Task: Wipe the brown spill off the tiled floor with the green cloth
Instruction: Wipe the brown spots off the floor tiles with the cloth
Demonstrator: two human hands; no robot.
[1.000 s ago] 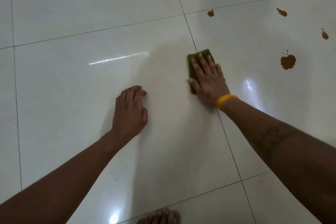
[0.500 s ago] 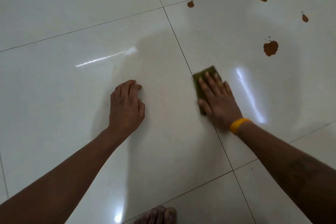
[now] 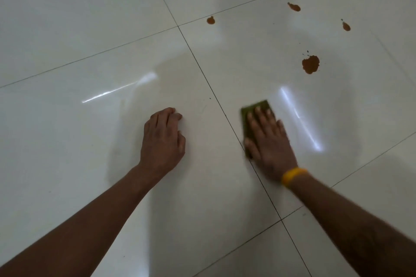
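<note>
The right hand lies flat on the cloth, fingers straight and slightly spread, pressing it to the floor. The cloth is green and mostly hidden under the palm; its far edge shows past the fingertips and a strip shows along the thumb side. The hand is a little blurred. A yellow band sits on that wrist. The cloth lies just right of a grout line that runs from far left to near right, and its near left corner touches or all but touches that line.

The left hand rests on the next tile to the left, well apart from the cloth. Its fingers are curled under at the tips and hold nothing; the knuckles and the heel of the hand bear on the floor.

Farther out, on the same tile as the cloth, lies the spill in four brown patches. The big blot is far and right of the cloth, well apart from it, with a few tiny specks just beyond it. Three small drops lie farther still: one just beside the far grout line, one to its right, and one rightmost. The floor is glossy white tile with bright streaks of reflected light on both sides of the cloth.
</note>
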